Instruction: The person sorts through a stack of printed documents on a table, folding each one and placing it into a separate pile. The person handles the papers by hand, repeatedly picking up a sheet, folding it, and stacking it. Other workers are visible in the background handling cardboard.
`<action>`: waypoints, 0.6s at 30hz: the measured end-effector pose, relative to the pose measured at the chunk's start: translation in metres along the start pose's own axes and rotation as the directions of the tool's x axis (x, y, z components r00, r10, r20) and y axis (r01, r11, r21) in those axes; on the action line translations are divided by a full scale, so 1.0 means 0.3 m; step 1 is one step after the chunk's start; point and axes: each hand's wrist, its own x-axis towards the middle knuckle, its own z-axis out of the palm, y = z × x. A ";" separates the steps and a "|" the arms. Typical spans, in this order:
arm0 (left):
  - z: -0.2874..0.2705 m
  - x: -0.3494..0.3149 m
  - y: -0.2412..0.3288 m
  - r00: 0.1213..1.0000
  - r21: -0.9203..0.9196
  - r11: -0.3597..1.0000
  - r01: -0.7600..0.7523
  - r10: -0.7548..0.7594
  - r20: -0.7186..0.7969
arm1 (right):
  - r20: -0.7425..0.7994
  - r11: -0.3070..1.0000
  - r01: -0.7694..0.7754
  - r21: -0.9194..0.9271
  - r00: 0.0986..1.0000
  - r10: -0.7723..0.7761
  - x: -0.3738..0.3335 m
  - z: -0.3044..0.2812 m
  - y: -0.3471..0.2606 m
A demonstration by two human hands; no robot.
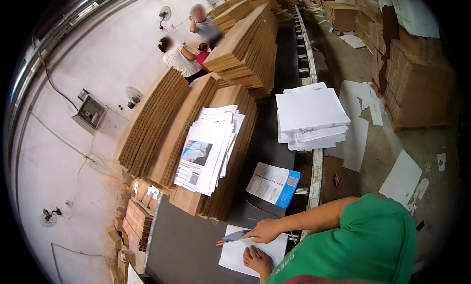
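My right hand (265, 230) reaches in from the right below a green sleeve. Its fingers are closed on the edge of a thin printed leaflet (234, 236) with a blue picture, held just above a white paper sheet (235, 257). Below it, my left hand (257, 261) rests on the same sheet, fingers bent and slightly apart, holding nothing that I can see. Farther along the dark surface lies a blue-and-white printed leaflet stack (273, 183). Beyond that is a thick pile of white paper packets (313, 115).
Loose printed sheets (203, 149) lie on stacked brown boards (228, 161) at left. The dark conveyor (179, 240) has a pale side rail (316, 178). Taller board stacks (245, 43) and several people (179, 58) are behind. Cartons (417, 83) and scrap paper (401, 173) cover the right floor.
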 end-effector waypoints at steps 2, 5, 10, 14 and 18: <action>0.002 -0.025 -0.001 1.000 -0.009 1.000 0.001 -0.001 -0.014 | 0.011 1.000 -0.007 -0.008 1.000 0.007 -0.017 0.055 0.004; 0.012 -0.038 -0.040 0.993 0.041 0.999 0.023 -0.018 -0.114 | 0.072 0.999 0.007 -0.046 0.997 -0.003 0.001 0.012 -0.048; 0.025 -0.033 -0.054 0.995 0.019 0.999 0.045 -0.043 -0.094 | 0.110 1.000 -0.015 -0.003 0.994 0.015 -0.013 -0.022 -0.046; -0.071 0.089 0.050 0.749 -0.681 0.446 0.582 -0.620 0.234 | 0.068 0.999 -0.040 -0.027 0.997 0.042 -0.010 0.038 -0.012; -0.131 0.173 0.073 0.665 -0.840 -0.071 0.539 -0.576 0.475 | 0.040 0.999 0.007 -0.051 0.999 -0.004 -0.021 0.011 -0.051</action>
